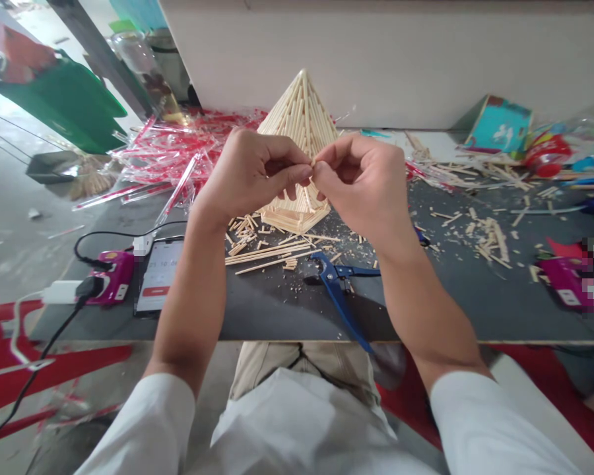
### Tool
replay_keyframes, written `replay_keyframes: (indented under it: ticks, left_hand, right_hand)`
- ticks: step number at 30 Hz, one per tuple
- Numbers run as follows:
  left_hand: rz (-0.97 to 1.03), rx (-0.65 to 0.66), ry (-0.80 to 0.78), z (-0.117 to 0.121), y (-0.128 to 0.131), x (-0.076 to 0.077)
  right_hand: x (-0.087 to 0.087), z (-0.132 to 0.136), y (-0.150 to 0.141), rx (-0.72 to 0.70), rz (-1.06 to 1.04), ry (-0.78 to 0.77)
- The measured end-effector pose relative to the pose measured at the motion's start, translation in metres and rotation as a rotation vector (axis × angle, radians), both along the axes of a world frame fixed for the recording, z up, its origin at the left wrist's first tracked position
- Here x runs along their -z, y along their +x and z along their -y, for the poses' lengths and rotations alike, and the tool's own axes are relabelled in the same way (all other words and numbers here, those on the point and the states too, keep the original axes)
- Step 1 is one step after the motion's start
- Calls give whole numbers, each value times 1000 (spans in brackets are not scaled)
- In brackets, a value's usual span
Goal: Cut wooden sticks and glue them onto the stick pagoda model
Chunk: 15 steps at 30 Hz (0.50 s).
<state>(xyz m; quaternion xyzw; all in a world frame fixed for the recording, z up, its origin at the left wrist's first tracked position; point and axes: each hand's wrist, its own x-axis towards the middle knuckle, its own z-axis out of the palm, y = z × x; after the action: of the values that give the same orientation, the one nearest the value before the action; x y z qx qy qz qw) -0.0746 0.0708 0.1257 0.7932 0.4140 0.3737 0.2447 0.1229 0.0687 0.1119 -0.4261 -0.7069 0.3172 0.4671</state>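
"White sleeves [138, 422] lie closest to us. How do the arms go from there?"

"Both bare forearms [191, 297] reach forward over the dark grey tabletop [450, 297] and slant inward, so the left hand [247, 168] and the right hand [371, 178] meet in the middle, raised."

"And what stands behind them?"

"A pointed, pyramid-like model of pale wooden sticks [304, 125]. Its peak rises above the two hands, its sticks run down from the tip in close rows, and a many-sided base shows below the fingers (the hands cover part of its middle)."

"Are the hands open?"

"No: on each, thumb and forefinger are pinched closed, the tips meeting those of the other hand. Whether a small piece sits between them, I cannot tell."

"What lies around them?"

"Below the hands, between the forearms, blue-handled cutters [329, 276], one handle partly hidden by the right forearm. Nearer the left forearm, a few long, loose pale sticks [272, 253]. Left of the left hand, a heap of red-and-clear plastic wrappers [163, 155]; beside the left forearm, a black-edged phone [161, 260]."
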Motion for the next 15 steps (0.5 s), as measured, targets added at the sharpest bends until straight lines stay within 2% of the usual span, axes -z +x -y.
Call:
replay_keyframes:
  ticks: [4,7,11,15]
  left_hand:
    - [-48,-45,34,3,5,0]
    - [5,-62,78,8,11,-3]
    - [93,-78,113,10,17,-5]
    - [266,-112,233,3,14,0]
  right_hand:
    - [1,3,-6,76,-60,-20]
    - [2,2,-13,91,-117,-84]
    - [2,-2,-15,35,-181,-158]
    - [-2,-3,-6,-43,-171,-138]
